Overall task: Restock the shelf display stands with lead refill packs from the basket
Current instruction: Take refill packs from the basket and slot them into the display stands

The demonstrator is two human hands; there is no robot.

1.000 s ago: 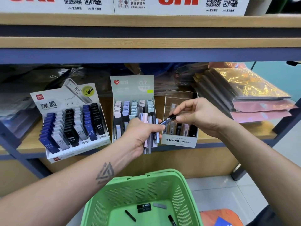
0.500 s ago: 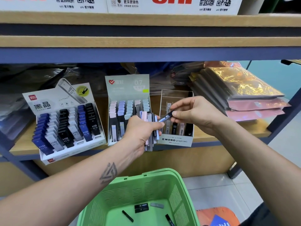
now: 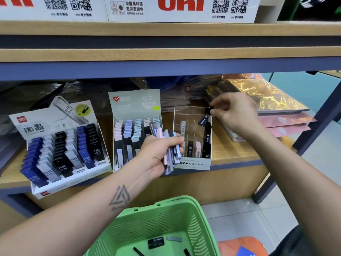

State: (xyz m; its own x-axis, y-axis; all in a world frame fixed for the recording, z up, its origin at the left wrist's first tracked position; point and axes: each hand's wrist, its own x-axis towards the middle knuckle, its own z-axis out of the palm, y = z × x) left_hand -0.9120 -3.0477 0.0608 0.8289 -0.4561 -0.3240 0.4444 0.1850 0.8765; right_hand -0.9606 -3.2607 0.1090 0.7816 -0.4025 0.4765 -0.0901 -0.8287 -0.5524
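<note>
My left hand point(image 3: 158, 154) grips a bundle of lead refill packs point(image 3: 170, 154), pink, grey and blue, in front of the middle 0.7 display stand point(image 3: 134, 106). My right hand point(image 3: 234, 112) pinches one black refill pack point(image 3: 204, 118) by its top end, over the back right corner of the clear MONO graph display stand point(image 3: 193, 163). That stand holds a few packs in its rows. The green basket point(image 3: 166, 217) sits below my arms with several dark packs on its floor.
A Deli HB 0.5 display stand point(image 3: 60, 145) full of blue, black and grey packs is on the left of the wooden shelf point(image 3: 232, 154). Stacked plastic-wrapped folders point(image 3: 265, 100) lie on the right. The upper shelf carries white uni boxes point(image 3: 180, 8). An orange stool point(image 3: 241, 246) is bottom right.
My right hand has drawn the black pack away from the bundle in my left hand and carried it up and right, over the back of the MONO stand. The left hand stays put.
</note>
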